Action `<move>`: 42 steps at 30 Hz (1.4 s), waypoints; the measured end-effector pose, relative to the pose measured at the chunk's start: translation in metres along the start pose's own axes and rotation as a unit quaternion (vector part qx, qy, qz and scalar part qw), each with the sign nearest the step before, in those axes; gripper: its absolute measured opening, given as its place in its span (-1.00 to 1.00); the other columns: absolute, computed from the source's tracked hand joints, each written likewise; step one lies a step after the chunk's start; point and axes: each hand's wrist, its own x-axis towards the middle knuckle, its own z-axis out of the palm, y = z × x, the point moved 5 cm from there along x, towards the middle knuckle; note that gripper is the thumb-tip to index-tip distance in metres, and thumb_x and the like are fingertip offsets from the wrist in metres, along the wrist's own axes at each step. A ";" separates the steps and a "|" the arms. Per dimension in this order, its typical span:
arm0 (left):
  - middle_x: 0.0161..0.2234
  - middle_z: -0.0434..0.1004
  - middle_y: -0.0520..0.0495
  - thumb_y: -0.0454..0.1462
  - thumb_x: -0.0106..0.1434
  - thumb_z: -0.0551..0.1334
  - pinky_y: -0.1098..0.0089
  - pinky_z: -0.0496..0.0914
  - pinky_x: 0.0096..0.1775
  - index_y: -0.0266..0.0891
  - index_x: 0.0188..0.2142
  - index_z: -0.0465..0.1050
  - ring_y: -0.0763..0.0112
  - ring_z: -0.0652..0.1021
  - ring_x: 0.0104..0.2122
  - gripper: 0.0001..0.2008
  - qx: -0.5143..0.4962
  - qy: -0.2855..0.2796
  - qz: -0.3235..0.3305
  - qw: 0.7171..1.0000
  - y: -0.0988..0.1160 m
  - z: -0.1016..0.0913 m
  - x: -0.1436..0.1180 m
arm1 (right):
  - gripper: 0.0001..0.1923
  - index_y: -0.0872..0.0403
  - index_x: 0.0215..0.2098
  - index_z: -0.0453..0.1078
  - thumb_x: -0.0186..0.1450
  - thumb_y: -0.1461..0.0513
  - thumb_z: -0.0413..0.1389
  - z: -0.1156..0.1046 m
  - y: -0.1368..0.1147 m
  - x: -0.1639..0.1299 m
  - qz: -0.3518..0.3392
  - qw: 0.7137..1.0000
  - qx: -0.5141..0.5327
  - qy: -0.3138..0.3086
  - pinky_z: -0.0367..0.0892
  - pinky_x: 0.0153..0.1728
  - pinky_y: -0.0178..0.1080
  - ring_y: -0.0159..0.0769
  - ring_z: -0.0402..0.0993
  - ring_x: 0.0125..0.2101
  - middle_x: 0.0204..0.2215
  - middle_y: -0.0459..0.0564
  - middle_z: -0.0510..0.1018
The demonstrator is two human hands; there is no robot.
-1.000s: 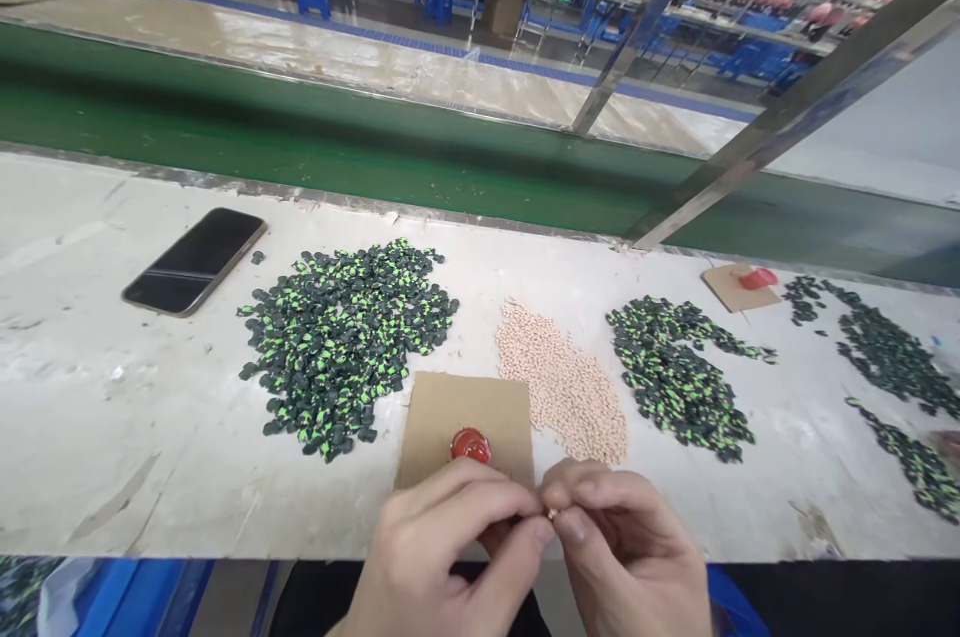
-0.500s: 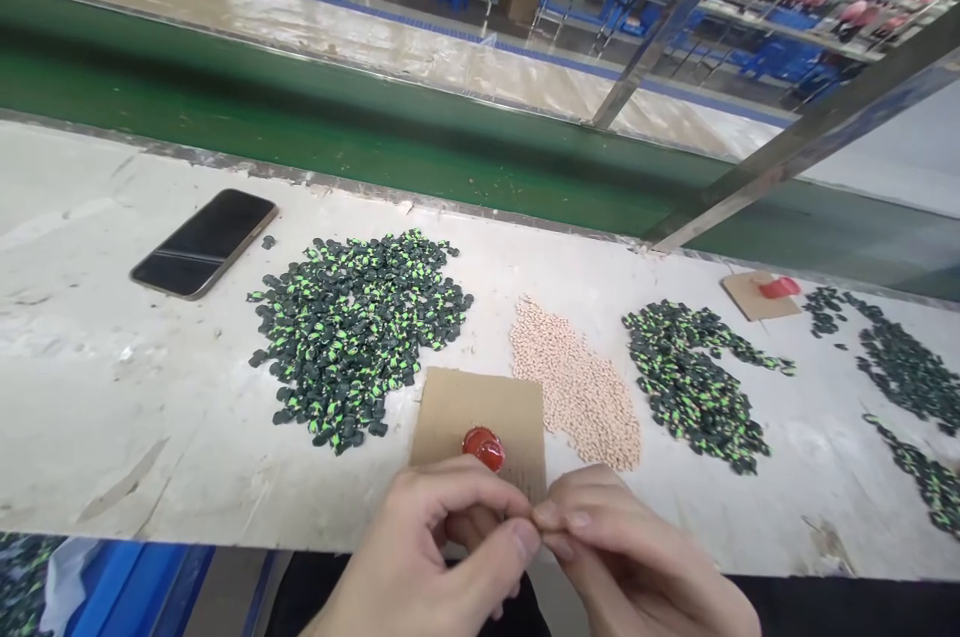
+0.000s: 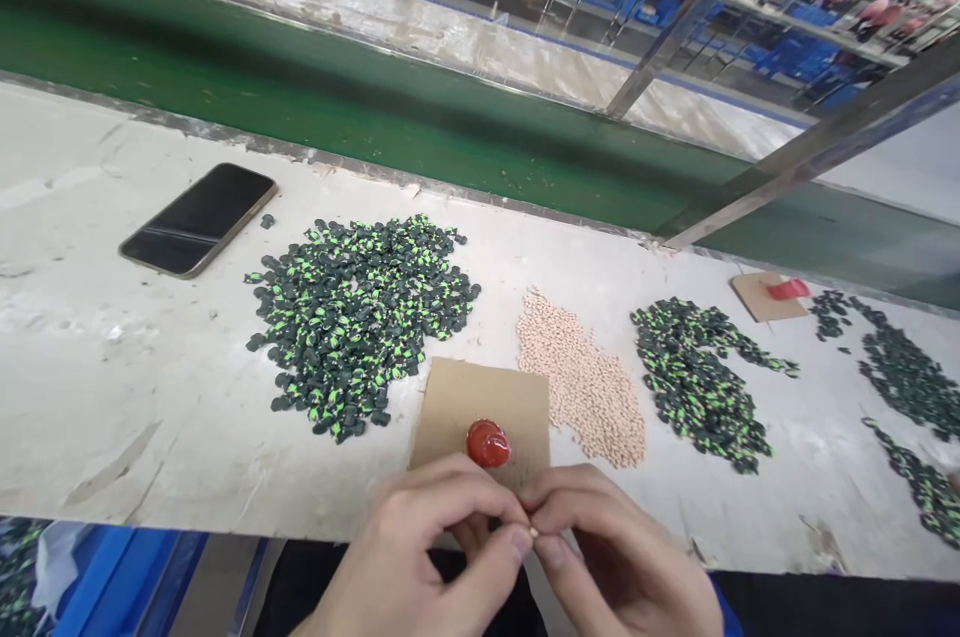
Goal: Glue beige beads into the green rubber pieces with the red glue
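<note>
My left hand [image 3: 427, 542] and my right hand [image 3: 626, 547] meet fingertip to fingertip over the table's near edge. Between the fingertips shows a small beige bead [image 3: 533, 532], pinched by my right thumb and forefinger. My left thumb and fingers are also closed in a pinch; what they hold is mostly hidden. Just beyond them lies a brown cardboard square [image 3: 480, 392] with a glossy red blob [image 3: 488, 444] on it. A heap of similar beige beads [image 3: 581, 382] is to its right. Left of the card spreads a heap of small black-and-green pieces [image 3: 367, 317].
A phone [image 3: 199, 219] lies at the left. Another black-and-green heap [image 3: 701, 377] is right of the beads. Farther right are a second card [image 3: 765, 297] with a red cap-like item [image 3: 787, 289] and more dark pieces [image 3: 907, 372]. A green belt [image 3: 420, 127] runs behind; metal posts [image 3: 690, 17] stand there.
My fingertips have shifted slightly, and the beige bead now shows between them. The whole view has tilted a little downward; the heaps and cards look unchanged.
</note>
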 end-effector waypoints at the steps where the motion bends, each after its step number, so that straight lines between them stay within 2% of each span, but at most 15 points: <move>1: -0.46 0.60 0.02 -0.37 0.24 0.27 0.55 0.45 -0.42 -0.15 -0.41 0.66 0.47 0.56 -0.51 -0.81 0.006 -0.010 -0.002 1.000 -0.002 0.000 -0.001 | -0.75 -0.07 -0.21 0.53 0.31 0.43 0.21 0.000 -0.002 -0.001 -0.020 0.999 -0.037 -0.013 0.57 -0.31 -0.37 -0.30 0.64 -0.36 -0.32 -0.05 0.66; 4: -0.45 0.63 0.03 -0.36 0.24 0.30 0.57 0.47 -0.40 -0.12 -0.40 0.68 0.47 0.60 -0.48 -0.82 0.004 -0.014 -0.024 1.000 -0.010 -0.005 -0.002 | -0.75 -0.05 -0.19 0.50 0.31 0.44 0.19 0.001 0.001 -0.005 -0.038 0.994 -0.098 -0.038 0.55 -0.33 -0.35 -0.29 0.63 -0.37 -0.32 -0.04 0.65; 8: -0.39 0.71 0.05 -0.31 0.24 0.32 0.57 0.52 -0.43 -0.07 -0.35 0.69 0.44 0.65 -0.48 -0.86 0.006 0.065 -0.066 0.996 -0.027 -0.022 -0.005 | -0.82 -0.04 -0.24 0.48 0.39 0.38 0.13 -0.004 0.024 -0.007 0.010 0.992 -0.122 0.020 0.52 -0.34 -0.29 -0.24 0.59 -0.34 -0.36 -0.03 0.59; 10: -0.36 0.73 0.05 -0.29 0.26 0.31 0.55 0.55 -0.39 -0.05 -0.29 0.69 0.41 0.68 -0.43 -0.86 0.022 0.089 -0.083 0.992 -0.036 -0.027 -0.007 | -0.83 -0.03 -0.22 0.48 0.40 0.37 0.13 -0.003 0.032 -0.006 0.015 0.989 -0.145 0.017 0.52 -0.33 -0.27 -0.23 0.59 -0.32 -0.34 -0.02 0.60; 14: -0.32 0.72 0.04 -0.30 0.31 0.26 0.51 0.57 -0.30 -0.07 -0.25 0.64 0.39 0.69 -0.35 -0.85 0.053 0.088 -0.085 0.991 -0.047 -0.027 -0.007 | -0.82 -0.03 -0.20 0.47 0.40 0.38 0.12 0.003 0.035 -0.001 -0.005 0.982 -0.190 0.007 0.50 -0.36 -0.29 -0.25 0.59 -0.35 -0.34 -0.02 0.61; 22: -0.33 0.69 0.04 -0.26 0.34 0.22 0.50 0.54 -0.36 -0.09 -0.26 0.60 0.38 0.68 -0.36 -0.85 0.073 0.075 -0.080 0.991 -0.044 -0.025 -0.007 | -0.81 -0.03 -0.22 0.45 0.41 0.39 0.11 0.008 0.028 0.004 -0.026 0.977 -0.213 0.017 0.48 -0.36 -0.35 -0.33 0.58 -0.39 -0.37 -0.07 0.62; 28: -0.32 0.71 0.03 -0.28 0.32 0.25 0.53 0.55 -0.35 -0.08 -0.28 0.63 0.39 0.69 -0.35 -0.86 0.058 0.093 -0.079 0.991 -0.046 -0.028 -0.008 | -0.81 -0.02 -0.22 0.47 0.41 0.40 0.11 0.007 0.030 0.002 -0.018 0.980 -0.199 0.014 0.48 -0.35 -0.32 -0.30 0.59 -0.36 -0.36 -0.05 0.62; 32: -0.36 0.69 0.04 -0.30 0.23 0.32 0.56 0.55 -0.39 -0.06 -0.35 0.68 0.42 0.67 -0.42 -0.87 -0.032 0.134 -0.068 0.988 -0.036 -0.029 -0.008 | -0.86 -0.03 -0.25 0.51 0.40 0.33 0.16 -0.001 0.032 -0.003 0.044 0.988 -0.136 0.058 0.50 -0.35 -0.30 -0.26 0.57 -0.36 -0.37 -0.04 0.61; 34: -0.40 0.67 0.06 -0.31 0.16 0.37 0.57 0.53 -0.44 -0.04 -0.41 0.71 0.46 0.62 -0.49 -0.88 -0.110 0.147 -0.096 0.978 -0.030 -0.024 -0.010 | -0.90 -0.05 -0.27 0.52 0.40 0.28 0.19 -0.006 0.033 -0.006 0.088 0.989 -0.084 0.080 0.52 -0.36 -0.31 -0.27 0.56 -0.37 -0.39 -0.06 0.60; 38: -0.51 0.66 0.08 -0.29 0.03 0.48 0.53 0.51 -0.37 -0.02 -0.48 0.73 0.49 0.55 -0.52 -0.93 -0.266 0.133 -0.211 0.931 -0.023 0.000 -0.013 | -0.92 -0.09 -0.26 0.53 0.42 0.21 0.21 -0.009 0.026 -0.012 0.127 0.988 0.040 0.083 0.56 -0.28 -0.35 -0.31 0.60 -0.33 -0.37 -0.08 0.63; 42: -0.59 0.61 0.11 -0.24 -0.07 0.59 0.57 0.46 -0.36 -0.05 -0.50 0.74 0.55 0.52 -0.52 -0.89 -0.363 0.100 -0.264 0.888 -0.020 0.021 -0.012 | -0.92 -0.13 -0.23 0.57 0.41 0.22 0.25 -0.005 0.017 -0.016 0.139 0.979 0.127 0.082 0.60 -0.23 -0.37 -0.32 0.67 -0.27 -0.26 -0.08 0.71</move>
